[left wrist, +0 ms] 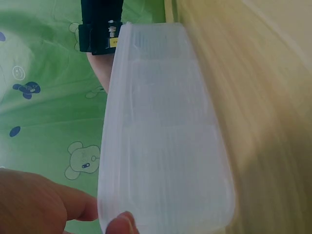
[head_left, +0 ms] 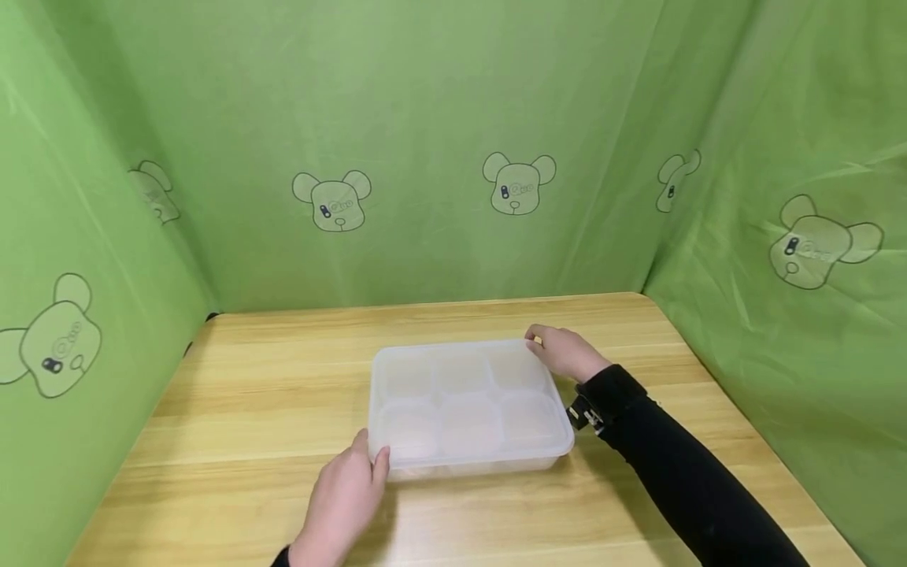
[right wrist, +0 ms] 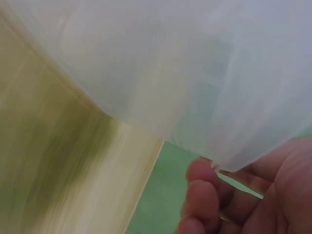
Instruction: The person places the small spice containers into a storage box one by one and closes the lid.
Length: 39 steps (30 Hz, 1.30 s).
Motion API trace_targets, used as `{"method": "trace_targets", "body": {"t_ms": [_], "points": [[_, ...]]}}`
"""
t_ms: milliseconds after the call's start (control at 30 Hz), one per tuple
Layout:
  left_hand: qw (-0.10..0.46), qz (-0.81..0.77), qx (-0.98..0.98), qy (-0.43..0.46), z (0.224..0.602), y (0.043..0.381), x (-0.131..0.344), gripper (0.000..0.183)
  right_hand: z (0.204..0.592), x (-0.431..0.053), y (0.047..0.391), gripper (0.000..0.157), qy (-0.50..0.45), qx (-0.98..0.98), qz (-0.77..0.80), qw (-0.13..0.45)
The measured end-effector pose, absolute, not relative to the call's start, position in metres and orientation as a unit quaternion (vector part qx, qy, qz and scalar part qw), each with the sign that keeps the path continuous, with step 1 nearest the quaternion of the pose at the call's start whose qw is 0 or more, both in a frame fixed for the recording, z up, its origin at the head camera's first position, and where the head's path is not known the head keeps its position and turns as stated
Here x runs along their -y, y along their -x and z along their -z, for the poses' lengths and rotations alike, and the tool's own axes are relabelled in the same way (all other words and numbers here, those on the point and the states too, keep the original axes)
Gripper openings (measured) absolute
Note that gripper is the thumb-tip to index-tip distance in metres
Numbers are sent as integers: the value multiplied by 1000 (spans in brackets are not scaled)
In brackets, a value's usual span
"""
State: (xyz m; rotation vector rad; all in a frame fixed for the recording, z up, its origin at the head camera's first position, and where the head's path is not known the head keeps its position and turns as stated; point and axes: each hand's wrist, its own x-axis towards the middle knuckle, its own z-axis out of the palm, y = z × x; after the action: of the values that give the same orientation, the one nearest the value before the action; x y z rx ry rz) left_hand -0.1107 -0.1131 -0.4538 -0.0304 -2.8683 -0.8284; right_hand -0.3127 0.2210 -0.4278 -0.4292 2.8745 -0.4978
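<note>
A translucent white plastic storage box (head_left: 471,465) with several compartments sits on the table, its lid (head_left: 460,402) on top. At its near left corner, my left hand (head_left: 343,492) grips the box between thumb and fingers. The thumb (left wrist: 123,224) shows against the side of the box in the left wrist view. My right hand (head_left: 567,353) is at the far right corner, where its curled fingers (right wrist: 202,197) pinch the lid's corner. Whatever the compartments hold cannot be made out through the cloudy plastic.
The wooden table (head_left: 269,394) extends around the box on all sides. Green curtains (head_left: 425,260) with bear-head prints enclose it at the back, left and right.
</note>
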Motion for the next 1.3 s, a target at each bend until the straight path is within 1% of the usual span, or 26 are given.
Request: {"method": "trace_targets", "body": {"t_ms": [400,700,900,1100,1167,1300], "points": [[59,315,947,8,455,125,121,52,423,-227,305,32,161,-970,151,100],[40,371,928,-16,455,144,133,46,413,-240,293,28,173,-958,174,151],[75,349,934,-18,459,161,135,41,413,-253,288,22,183,-939,232,178],[120,286,951,10,460,172,131,40,417,-259,285,24,190,-928,257,190],[133,279,951,17,460,177,129,37,416,-260,283,25,190,-930,253,187],[141,273,951,28,459,188,127,28,414,-262,275,28,182,-930,250,198]]}}
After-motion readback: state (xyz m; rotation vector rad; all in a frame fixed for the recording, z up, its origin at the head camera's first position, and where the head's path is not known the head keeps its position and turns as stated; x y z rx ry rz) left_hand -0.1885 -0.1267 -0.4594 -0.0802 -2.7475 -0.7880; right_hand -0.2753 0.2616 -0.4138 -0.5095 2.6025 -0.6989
